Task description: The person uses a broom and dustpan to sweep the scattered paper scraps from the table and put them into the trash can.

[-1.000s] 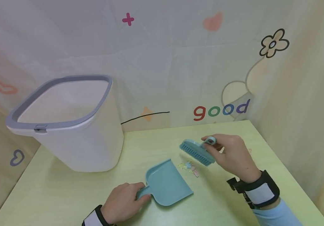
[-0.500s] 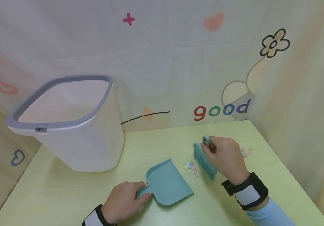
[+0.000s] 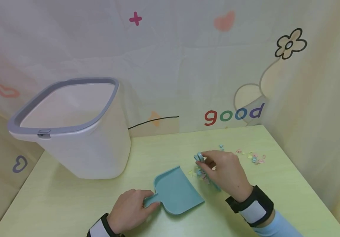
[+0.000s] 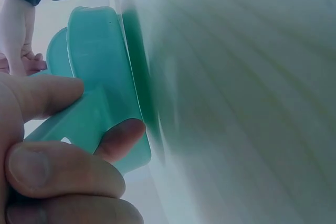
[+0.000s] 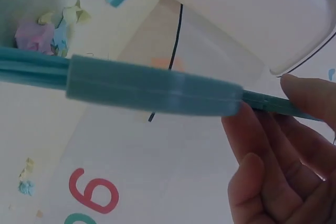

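Gripping the handle of a blue-green dustpan [image 3: 177, 192], the left hand [image 3: 131, 209] has its thumb on the near side of the handle and its index finger on the far side. The pan stands at the near middle of the bench [image 3: 279, 194], with its open edge facing right. Pinching the slim end of a matching brush [image 5: 155, 85], the right hand [image 3: 226, 168] is just to the right of the pan and a little farther off. In the head view the hand hides much of the brush, and whether the bristles touch the bench cannot be told.

A small pile of paper scraps [image 3: 200, 172] in yellow, blue and pink lies between the pan's open edge and the brush. A looser scatter of bits [image 3: 255, 158] lies farther right, beyond the right hand, and a blue fragment [image 3: 221, 147] lies on the far side of that hand.

At the far left stands a large white bin [image 3: 107, 151] with a grey rim, open at the top. Behind the bench hangs a printed cloth [image 3: 172, 72] bearing "good" in coloured letters. A black band [image 3: 254, 210] circles the right wrist, above a light blue sleeve [image 3: 279, 225].
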`<state>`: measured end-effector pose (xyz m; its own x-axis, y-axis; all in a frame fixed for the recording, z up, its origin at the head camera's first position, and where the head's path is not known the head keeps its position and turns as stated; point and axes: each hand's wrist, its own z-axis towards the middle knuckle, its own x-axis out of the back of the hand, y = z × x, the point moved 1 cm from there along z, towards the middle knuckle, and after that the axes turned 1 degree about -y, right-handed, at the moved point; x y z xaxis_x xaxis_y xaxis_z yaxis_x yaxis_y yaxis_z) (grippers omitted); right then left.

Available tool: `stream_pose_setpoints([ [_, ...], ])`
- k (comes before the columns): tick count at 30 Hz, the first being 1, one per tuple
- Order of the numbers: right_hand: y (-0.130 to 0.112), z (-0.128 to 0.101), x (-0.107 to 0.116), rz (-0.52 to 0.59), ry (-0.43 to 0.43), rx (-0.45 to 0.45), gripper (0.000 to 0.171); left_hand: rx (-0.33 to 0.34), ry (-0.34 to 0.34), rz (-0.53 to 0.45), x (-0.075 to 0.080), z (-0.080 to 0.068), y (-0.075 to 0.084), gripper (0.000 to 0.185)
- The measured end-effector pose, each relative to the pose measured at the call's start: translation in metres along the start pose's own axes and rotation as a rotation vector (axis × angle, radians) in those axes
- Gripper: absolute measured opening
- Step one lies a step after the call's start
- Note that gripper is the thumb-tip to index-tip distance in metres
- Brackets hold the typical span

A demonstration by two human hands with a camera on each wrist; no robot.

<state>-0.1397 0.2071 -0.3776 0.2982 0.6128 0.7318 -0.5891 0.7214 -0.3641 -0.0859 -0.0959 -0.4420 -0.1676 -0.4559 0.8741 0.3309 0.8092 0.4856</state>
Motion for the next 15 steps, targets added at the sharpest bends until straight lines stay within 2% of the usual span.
stream_pose_setpoints([
  [4,-0.003,-0.002,0.000,0.101,0.040,0.031,0.014,0.001,-0.003,0.002,0.000,0.001,0.000,0.039],
  [9,-0.006,-0.001,0.008,0.223,0.178,0.050,0.017,-0.006,-0.001,0.019,0.000,0.001,0.001,0.039],
  [12,-0.005,0.000,0.010,0.204,0.225,0.065,0.018,-0.003,-0.005,0.030,0.000,0.001,0.002,0.038],
  [15,-0.003,0.000,0.009,0.160,0.230,0.074,0.019,0.004,-0.011,0.041,0.002,0.001,0.001,0.033],
])
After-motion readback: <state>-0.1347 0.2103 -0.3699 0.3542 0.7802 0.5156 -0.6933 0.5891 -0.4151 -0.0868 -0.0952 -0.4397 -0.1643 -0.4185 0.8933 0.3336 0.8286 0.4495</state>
